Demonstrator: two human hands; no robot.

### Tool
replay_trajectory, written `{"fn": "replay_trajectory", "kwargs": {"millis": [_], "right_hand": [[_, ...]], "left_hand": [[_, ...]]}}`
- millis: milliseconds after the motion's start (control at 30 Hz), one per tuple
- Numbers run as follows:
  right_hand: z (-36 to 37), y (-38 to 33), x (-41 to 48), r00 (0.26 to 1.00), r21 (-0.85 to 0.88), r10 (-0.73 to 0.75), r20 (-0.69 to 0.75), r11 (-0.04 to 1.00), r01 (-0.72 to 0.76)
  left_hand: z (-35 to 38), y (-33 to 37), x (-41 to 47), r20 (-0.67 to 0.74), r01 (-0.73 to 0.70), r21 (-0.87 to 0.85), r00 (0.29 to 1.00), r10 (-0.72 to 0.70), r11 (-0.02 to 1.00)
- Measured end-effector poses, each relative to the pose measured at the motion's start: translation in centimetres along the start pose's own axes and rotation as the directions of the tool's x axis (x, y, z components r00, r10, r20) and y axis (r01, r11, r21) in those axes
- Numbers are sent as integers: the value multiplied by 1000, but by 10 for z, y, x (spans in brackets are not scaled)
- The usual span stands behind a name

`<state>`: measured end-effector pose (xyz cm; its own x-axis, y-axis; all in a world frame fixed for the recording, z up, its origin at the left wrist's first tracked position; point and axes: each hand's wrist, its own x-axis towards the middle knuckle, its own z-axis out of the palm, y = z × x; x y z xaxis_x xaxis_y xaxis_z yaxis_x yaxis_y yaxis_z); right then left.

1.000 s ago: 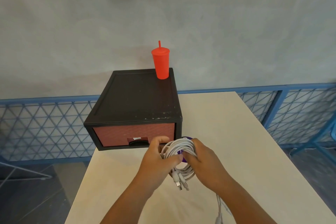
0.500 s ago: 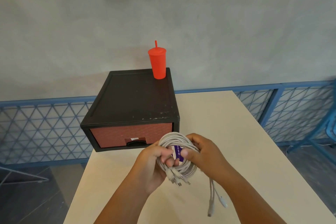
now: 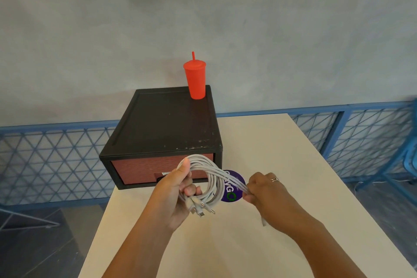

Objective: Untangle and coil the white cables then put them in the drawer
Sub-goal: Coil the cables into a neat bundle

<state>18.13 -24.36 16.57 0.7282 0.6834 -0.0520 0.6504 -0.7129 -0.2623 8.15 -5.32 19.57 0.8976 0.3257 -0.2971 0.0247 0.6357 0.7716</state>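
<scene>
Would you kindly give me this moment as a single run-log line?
left hand: grips white cable coil | right hand: pinches the coil's strands, drawn sideways | drawer: closed | stage: coiling, not yet stowed

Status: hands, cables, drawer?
Left hand grips white cables, coiled; right hand grips them too. Drawer shut, not yet opened.

cup (image 3: 195, 80) on drawer unit (image 3: 167, 124), unit on table (image 3: 259, 142)

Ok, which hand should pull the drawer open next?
Probably the right hand: it only pinches a few loose strands, so it can let go sooner. The left hand grips the whole cable coil. The drawer is closed.
</scene>
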Motion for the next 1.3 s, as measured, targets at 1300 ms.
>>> {"fn": "replay_trajectory", "kwargs": {"millis": [1300], "right_hand": [[12,-23,-2,971,843,209,115,-537,16]], "left_hand": [[24,-13,-5,127,-23,362,992,-25,932]]}}
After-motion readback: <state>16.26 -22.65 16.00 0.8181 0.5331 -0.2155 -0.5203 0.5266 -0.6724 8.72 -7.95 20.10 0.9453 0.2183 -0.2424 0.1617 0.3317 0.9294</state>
